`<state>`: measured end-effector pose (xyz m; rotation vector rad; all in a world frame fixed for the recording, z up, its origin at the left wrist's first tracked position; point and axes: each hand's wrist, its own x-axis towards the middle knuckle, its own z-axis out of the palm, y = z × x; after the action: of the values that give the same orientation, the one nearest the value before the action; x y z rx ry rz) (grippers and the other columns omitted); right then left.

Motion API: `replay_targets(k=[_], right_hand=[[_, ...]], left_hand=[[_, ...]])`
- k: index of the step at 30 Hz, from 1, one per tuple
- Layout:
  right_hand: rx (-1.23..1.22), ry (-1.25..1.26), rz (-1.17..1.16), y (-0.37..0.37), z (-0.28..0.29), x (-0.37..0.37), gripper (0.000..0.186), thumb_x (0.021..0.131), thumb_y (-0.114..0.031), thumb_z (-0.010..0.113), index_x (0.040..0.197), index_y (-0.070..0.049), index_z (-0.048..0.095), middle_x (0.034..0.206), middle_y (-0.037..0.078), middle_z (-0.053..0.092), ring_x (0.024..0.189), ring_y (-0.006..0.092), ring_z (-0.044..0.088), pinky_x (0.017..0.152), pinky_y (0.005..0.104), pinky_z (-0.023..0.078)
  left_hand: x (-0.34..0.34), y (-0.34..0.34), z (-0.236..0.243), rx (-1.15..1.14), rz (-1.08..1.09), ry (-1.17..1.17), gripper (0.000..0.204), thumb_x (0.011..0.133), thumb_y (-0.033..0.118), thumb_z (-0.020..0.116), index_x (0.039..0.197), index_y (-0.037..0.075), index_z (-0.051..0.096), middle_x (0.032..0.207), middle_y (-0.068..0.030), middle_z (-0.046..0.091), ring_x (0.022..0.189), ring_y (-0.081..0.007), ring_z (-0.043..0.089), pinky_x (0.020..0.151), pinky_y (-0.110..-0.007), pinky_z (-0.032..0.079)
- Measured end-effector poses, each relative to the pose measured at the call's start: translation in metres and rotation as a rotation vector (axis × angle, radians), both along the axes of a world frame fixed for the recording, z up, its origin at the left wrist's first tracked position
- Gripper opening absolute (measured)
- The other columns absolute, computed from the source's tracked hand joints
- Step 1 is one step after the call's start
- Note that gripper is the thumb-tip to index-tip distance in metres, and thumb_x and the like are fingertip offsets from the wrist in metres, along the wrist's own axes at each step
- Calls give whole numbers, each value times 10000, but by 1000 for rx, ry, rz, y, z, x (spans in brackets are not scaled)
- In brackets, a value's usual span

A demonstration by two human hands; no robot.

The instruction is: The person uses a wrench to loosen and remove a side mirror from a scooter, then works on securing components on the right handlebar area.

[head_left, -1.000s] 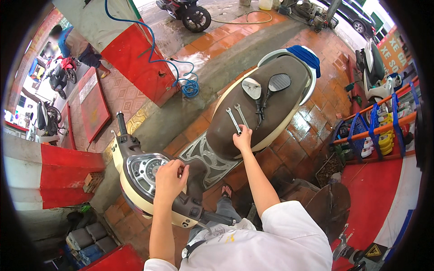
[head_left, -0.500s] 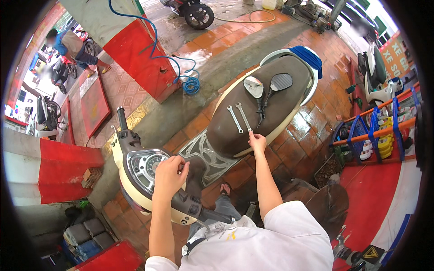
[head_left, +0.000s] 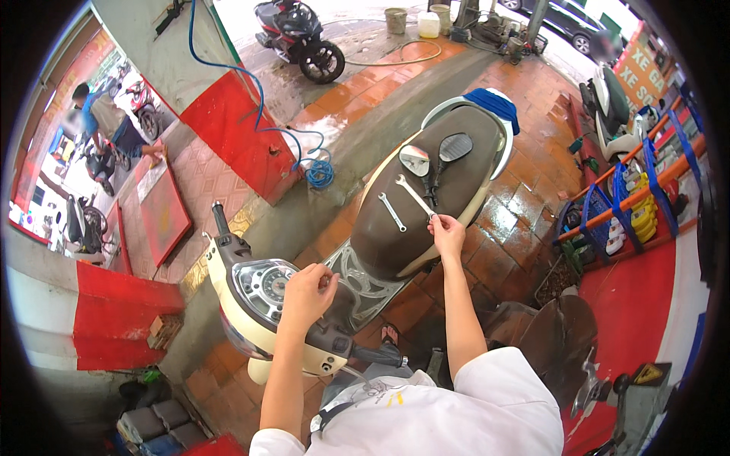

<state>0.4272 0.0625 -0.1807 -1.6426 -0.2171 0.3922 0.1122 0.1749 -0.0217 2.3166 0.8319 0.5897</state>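
R hand pinches long wrench at seat edge; L hand curled on scooter dash; 2nd wrench alongside, apart.

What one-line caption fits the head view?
Left hand rests on a scooter's handlebar while right hand grips a wrench on the seat.

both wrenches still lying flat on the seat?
No: the right hand has lifted the longer wrench by its end, while the shorter wrench lies on the brown scooter seat.
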Motion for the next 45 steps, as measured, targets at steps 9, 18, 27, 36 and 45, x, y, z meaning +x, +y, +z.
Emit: replay_targets(k=[9, 18, 27, 36, 45], right_hand=[[240, -79, 301, -109, 153, -122, 145, 961, -95, 641, 1009, 25, 705, 846, 56, 717, 714, 102, 657, 662, 251, 543], [249, 154, 200, -157, 146, -334, 200, 980, -180, 636, 1063, -14, 710, 874, 54, 719, 730, 104, 659, 686, 251, 544], [128, 92, 178, -138, 117, -501, 345, 1085, -301, 385, 1127, -39, 606, 1011, 65, 676, 892, 138, 633, 809, 307, 521], [84, 388, 495, -179, 102, -442, 330, 1065, -278, 390, 838, -77, 521, 561, -40, 342, 450, 104, 323, 432, 298, 310], [-550, -59, 742, -169, 134, -371, 227, 843, -171, 484, 778, -22, 643, 526, 45, 476, 441, 169, 470, 415, 351, 368]], left_hand=[[-39, -6, 41, -248, -75, -432, 389, 977, 196, 619, 1295, -20, 559, 982, -120, 657, 751, -146, 627, 678, -309, 514], [-197, -57, 28, -880, -741, 5, 367, 1083, 263, 426, 1259, -3, 607, 694, 20, 536, 594, -51, 464, 540, -231, 384], [-260, -150, -41, -610, -582, -239, 268, 1059, 181, 432, 1181, -24, 555, 865, -165, 682, 856, -231, 689, 748, -345, 525], [-254, -84, 5, 199, -598, -233, 279, 815, 126, 741, 1057, 22, 652, 951, -163, 657, 944, -361, 617, 846, -432, 490], [-189, -48, -3, 541, -625, 10, 853, 589, 337, 890, 1306, 27, 546, 1299, -138, 545, 1271, -330, 482, 1151, -540, 283]])
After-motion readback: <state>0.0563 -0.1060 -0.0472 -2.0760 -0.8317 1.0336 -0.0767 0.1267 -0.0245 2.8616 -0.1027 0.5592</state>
